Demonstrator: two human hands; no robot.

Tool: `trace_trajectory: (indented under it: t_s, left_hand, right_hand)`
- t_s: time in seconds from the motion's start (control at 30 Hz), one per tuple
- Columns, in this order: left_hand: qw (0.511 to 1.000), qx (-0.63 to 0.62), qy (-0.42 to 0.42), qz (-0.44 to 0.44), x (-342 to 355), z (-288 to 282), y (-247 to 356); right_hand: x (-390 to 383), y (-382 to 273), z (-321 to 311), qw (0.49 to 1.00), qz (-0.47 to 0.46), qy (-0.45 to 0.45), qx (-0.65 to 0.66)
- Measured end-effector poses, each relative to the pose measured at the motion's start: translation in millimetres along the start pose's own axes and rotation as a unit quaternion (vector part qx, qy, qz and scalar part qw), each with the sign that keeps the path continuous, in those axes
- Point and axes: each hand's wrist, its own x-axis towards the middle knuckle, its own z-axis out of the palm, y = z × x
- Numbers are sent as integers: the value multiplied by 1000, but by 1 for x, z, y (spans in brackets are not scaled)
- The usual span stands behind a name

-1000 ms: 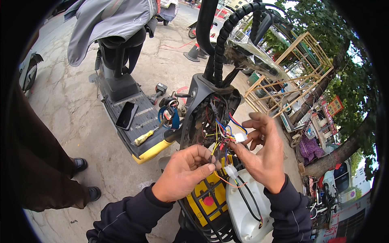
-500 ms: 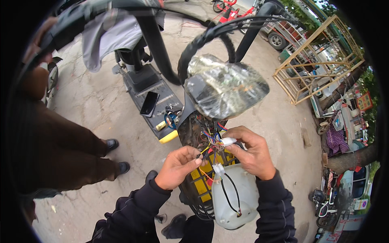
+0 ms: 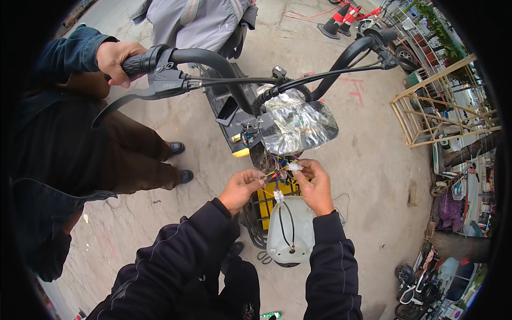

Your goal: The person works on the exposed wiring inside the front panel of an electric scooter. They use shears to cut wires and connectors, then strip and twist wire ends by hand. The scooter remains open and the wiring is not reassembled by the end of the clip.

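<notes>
My left hand (image 3: pixel 242 190) pinches thin wires (image 3: pixel 272 177), one yellow and some dark, at the open front of an electric scooter. Between the thumb and fingers of my right hand (image 3: pixel 317 186) is a white plastic connector (image 3: pixel 295 167) with coloured wires running into it. Just below hangs a second white connector (image 3: pixel 278 196), its two black leads entering a pale headlight housing (image 3: pixel 285 234). The housing lies back-up against a black front basket with a yellow panel (image 3: pixel 265 209). Above my hands sits the display unit (image 3: pixel 296 122), wrapped in crinkled clear plastic.
Another person's hand (image 3: pixel 117 61) grips the left end of the handlebar (image 3: pixel 213 56); that person stands at my left. A phone (image 3: pixel 228 110) and keys lie on the scooter's footboard. Traffic cones (image 3: pixel 336 22), a wooden frame (image 3: pixel 405 114) and parked bikes are farther off.
The view has shifted, bringing the whole handlebar and the other person's gripping hand into sight. Both my hands keep their hold on the wires and connector, close together.
</notes>
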Motion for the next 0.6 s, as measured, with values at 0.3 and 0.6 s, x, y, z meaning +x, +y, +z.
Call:
trace_trajectory:
  t_s: [0.3,0.6]
  left_hand:
    - [991,128,-2,39,3,34,-14]
    - [996,62,62,-6,-7,30,-11]
  right_hand:
    - [17,-38,-1,996,64,-59,-27]
    - [18,-30,-26,983,119,-82,118]
